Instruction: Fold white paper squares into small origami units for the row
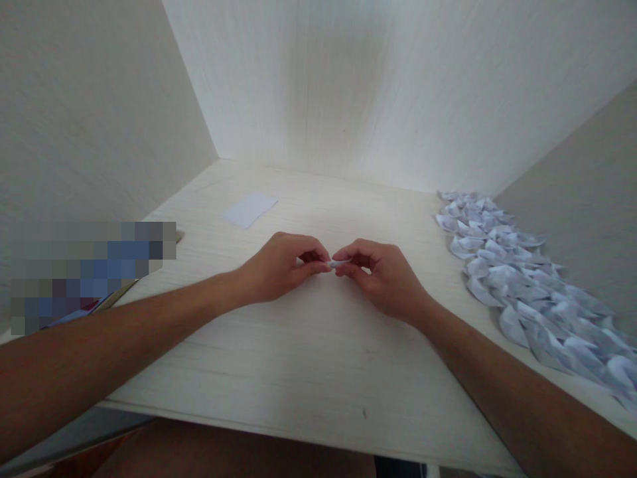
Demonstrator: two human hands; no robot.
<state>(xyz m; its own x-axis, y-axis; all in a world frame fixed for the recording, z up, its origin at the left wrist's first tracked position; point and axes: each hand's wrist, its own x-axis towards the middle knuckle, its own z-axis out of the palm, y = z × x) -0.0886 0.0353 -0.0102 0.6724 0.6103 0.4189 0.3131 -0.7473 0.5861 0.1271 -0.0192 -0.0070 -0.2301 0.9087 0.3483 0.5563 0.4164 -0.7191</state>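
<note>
Between my fingertips, over the middle of the table, is a small folded piece of white paper [332, 264]. My left hand [291, 265] pinches its left end between thumb and fingers. From the other side my right hand [379, 271] pinches the right end. Most of the paper is hidden by the fingers, so its folded shape is hard to make out. Beyond my left hand a flat white paper sheet [250, 209] lies on the table, touched by neither hand.
Many folded white paper pieces [517, 272] lie in a long heap along the table's [318, 372] right side. A blurred-out bluish item [94, 279] sits at the left edge. Pale walls [343, 86] enclose the table at the back and both sides.
</note>
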